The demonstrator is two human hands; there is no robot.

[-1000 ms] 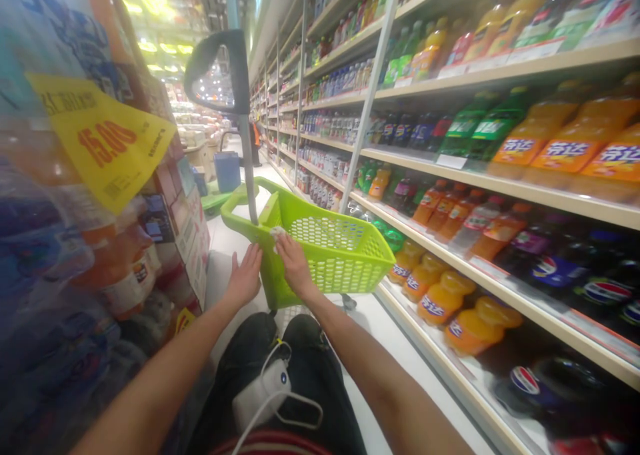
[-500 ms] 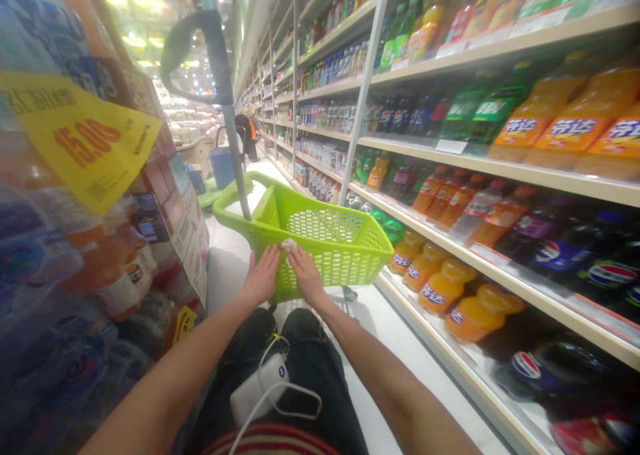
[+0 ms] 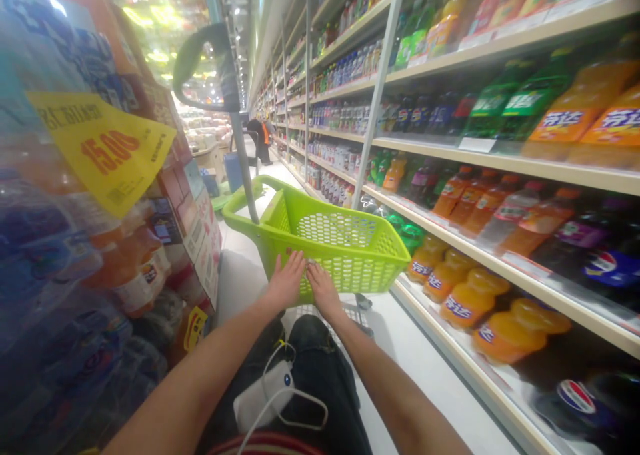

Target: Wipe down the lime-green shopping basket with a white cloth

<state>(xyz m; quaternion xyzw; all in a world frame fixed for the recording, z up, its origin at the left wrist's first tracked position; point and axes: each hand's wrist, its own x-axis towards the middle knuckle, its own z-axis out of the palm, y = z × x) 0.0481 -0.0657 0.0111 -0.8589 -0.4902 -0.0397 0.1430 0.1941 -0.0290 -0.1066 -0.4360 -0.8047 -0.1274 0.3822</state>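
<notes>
We find both hands have slid from the rim down the near wall of the basket (image 3: 360, 268). The left hand (image 3: 287, 280) and right hand (image 3: 324, 288) lie flat and open, side by side. The cloth is now barely visible. The basket stands on the aisle floor (image 3: 430, 365).

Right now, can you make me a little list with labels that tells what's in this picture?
Place: supermarket drinks aisle
Left hand: open, flat on the near wall of the lime-green shopping basket
Right hand: open, flat on the same wall, beside the left hand
Basket: wheeled, with a tall pull handle
Right side: shelves of orange soda bottles
Left side: yellow price sign reading 15.00
Lap: white device with a cable
</notes>
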